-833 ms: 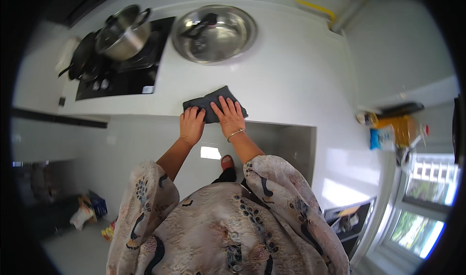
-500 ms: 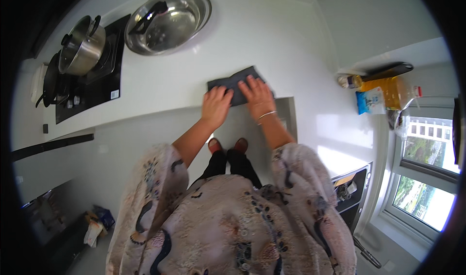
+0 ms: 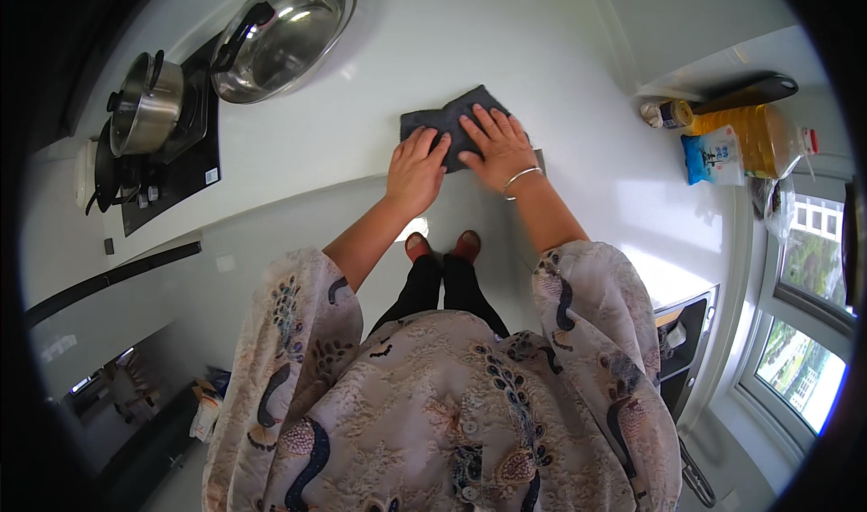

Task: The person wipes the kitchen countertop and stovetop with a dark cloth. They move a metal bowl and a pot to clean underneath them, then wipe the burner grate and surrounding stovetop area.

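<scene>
A dark grey cloth (image 3: 453, 120) lies on the white counter (image 3: 307, 142), close to its front edge at an inner corner. My left hand (image 3: 416, 171) presses down on the cloth's left part with its fingers laid flat. On the right part rests my right hand (image 3: 499, 148), its fingers spread and a thin bracelet at the wrist. Both palms face down, so what is under them is hidden. Neither hand is wrapped round the cloth.
A large steel basin (image 3: 298, 47) with a black handle across its rim stands far left. Left of it, a steel pot (image 3: 155, 115) and a black pan (image 3: 107, 171) are on the black cooktop (image 3: 206, 155). An oil jug (image 3: 757, 131), a blue-white packet (image 3: 715, 157) and a jar (image 3: 675, 115) stand right, near the window.
Both hands have shifted slightly right and away from me, with the cloth under them. The view has turned a little, so the basin and pot appear further left.
</scene>
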`<action>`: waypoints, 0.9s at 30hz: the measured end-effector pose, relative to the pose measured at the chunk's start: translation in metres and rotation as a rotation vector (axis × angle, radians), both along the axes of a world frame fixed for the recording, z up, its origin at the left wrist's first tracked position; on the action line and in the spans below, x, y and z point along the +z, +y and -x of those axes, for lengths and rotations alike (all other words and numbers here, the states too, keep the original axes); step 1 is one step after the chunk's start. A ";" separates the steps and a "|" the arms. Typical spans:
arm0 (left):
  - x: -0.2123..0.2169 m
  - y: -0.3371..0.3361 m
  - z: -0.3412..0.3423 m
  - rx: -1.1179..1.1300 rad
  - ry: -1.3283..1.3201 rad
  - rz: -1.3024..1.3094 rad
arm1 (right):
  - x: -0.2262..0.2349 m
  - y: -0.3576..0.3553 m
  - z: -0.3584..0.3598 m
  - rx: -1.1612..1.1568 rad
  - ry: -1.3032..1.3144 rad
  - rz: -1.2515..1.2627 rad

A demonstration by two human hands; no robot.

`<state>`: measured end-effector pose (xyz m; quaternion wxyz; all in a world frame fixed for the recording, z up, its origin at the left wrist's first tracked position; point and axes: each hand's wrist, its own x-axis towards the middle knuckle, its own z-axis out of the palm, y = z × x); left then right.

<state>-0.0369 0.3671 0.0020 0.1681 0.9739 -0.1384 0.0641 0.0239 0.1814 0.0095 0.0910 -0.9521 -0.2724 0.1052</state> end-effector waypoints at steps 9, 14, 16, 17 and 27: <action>0.017 -0.035 -0.044 -0.103 0.236 0.028 | -0.014 -0.039 -0.029 -0.068 -0.044 0.014; 0.006 -0.036 -0.035 -0.089 0.206 -0.046 | -0.012 -0.037 -0.021 -0.122 -0.032 0.010; 0.003 -0.048 -0.038 -0.113 0.191 -0.041 | -0.013 -0.049 -0.014 -0.198 -0.042 0.020; 0.002 -0.055 -0.040 -0.136 0.188 -0.034 | -0.015 -0.055 -0.008 -0.239 -0.047 0.024; -0.022 -0.107 -0.022 -0.423 0.019 0.049 | -0.032 -0.096 0.102 -0.638 -0.145 0.034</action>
